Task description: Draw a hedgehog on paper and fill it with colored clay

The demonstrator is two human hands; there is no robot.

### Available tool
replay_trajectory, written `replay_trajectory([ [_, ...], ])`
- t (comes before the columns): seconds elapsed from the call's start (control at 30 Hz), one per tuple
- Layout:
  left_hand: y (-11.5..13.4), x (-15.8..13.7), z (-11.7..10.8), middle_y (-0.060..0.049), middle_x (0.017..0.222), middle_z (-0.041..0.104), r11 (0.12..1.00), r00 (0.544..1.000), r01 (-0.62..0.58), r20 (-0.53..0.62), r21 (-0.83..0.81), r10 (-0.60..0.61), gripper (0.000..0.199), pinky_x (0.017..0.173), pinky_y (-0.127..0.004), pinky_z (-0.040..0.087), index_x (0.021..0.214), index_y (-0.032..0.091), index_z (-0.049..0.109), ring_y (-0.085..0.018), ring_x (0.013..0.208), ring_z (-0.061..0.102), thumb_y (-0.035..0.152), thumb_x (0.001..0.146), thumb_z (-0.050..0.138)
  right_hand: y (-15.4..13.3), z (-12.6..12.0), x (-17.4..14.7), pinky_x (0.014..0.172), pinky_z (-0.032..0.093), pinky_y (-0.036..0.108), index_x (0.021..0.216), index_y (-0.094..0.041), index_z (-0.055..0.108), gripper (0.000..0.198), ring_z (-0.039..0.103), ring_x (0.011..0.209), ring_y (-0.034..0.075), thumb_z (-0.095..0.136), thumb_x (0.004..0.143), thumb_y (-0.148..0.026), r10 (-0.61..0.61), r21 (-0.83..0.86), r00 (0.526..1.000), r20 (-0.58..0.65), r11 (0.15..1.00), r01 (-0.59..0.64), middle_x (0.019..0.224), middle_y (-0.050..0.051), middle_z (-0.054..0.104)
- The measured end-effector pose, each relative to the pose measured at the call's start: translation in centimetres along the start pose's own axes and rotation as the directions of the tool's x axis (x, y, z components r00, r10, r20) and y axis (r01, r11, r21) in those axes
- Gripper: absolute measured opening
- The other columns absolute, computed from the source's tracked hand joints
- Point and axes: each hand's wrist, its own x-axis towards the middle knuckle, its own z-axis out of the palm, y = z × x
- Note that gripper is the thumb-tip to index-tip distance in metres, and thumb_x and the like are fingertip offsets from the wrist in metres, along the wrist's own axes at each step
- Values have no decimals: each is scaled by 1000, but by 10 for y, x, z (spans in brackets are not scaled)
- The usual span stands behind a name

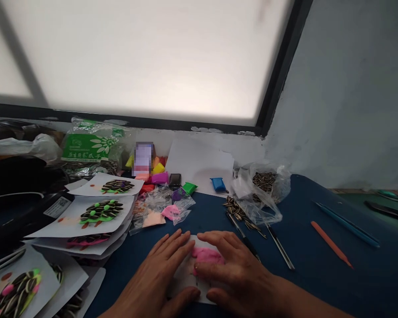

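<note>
Pink modelling clay (207, 256) lies flattened on a small white paper card (204, 295) in front of me. On the left side of the card rests my left hand (166, 269), its fingers stretched out and thumb along the lower edge. My right hand (235, 269) curves over the clay from the right, fingers apart, one fingertip touching the pink surface. Neither hand grips anything. Short drawn lines show just below the clay; part of it is hidden under the right fingers.
Cards with sunflower-seed hedgehogs (102, 212) are stacked at left. Clay packets (159, 177) and a blue packet (218, 184) lie behind. Loose sunflower seeds (240, 212) sit beside an open plastic bag (268, 190). Pens (280, 247) and an orange clay tool (331, 244) lie at right.
</note>
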Motion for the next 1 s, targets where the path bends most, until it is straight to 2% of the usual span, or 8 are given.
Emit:
replay_trajectory([
  [0.13,2,-1,-1,-7,155,43,1000,1000,-15,-19,3,15,65,112,-54,38,146,30,44,-33,142,39,44,87,67,1,2,-1,106,40,46,111,-20,69,25,44,134,30,57,97,-36,0,-29,1000,-4,1000,0,143,17,49],
  [0.37,11,3,-18,-9,155,42,1000,998,3,57,1,-3,62,113,-53,37,145,27,47,-33,142,37,39,89,70,1,4,-6,101,45,42,99,-17,70,21,54,122,27,54,98,-30,-6,-94,984,-178,996,-11,133,16,60],
  [0.47,6,3,-14,-9,155,43,1000,999,1,50,-9,0,62,112,-54,37,145,28,48,-34,142,39,38,87,70,0,3,-5,101,46,43,95,-17,70,23,55,122,28,56,97,-35,-26,-112,989,-146,994,10,132,16,61],
  [0.6,1,3,-7,-9,154,44,999,999,-48,-15,-21,48,65,108,-56,42,144,30,49,-37,138,43,45,84,70,-2,0,-2,102,46,41,105,-18,71,25,53,124,27,57,97,-37,-49,-74,995,-88,996,43,135,15,59],
  [0.73,8,6,-15,-8,154,43,1000,999,9,50,-12,-9,61,110,-54,39,143,29,52,-35,139,41,38,86,71,-4,-1,-1,103,45,39,109,-18,70,26,53,125,26,57,97,-38,-55,-48,996,-67,998,51,135,14,59],
  [0.83,7,6,-14,-8,154,44,1000,999,-10,37,-3,10,59,108,-55,42,142,29,52,-36,138,43,42,87,68,-3,0,-1,103,44,39,110,-19,70,27,53,125,26,57,97,-39,-58,-38,996,-62,998,56,136,14,58],
  [0.87,4,6,-11,-9,152,47,998,998,-62,-1,-9,62,60,105,-57,45,141,28,54,-38,135,47,47,86,67,-2,0,-2,104,44,40,111,-19,69,28,52,125,27,58,97,-40,-47,-36,997,-63,998,45,137,14,58],
  [1.0,-9,1,4,-10,153,45,997,996,-80,-40,20,81,63,105,-57,45,145,28,50,-39,137,45,54,88,62,0,2,-4,106,42,43,115,-15,68,33,49,129,30,59,96,-40,44,-49,997,-64,998,-47,141,18,55],
])
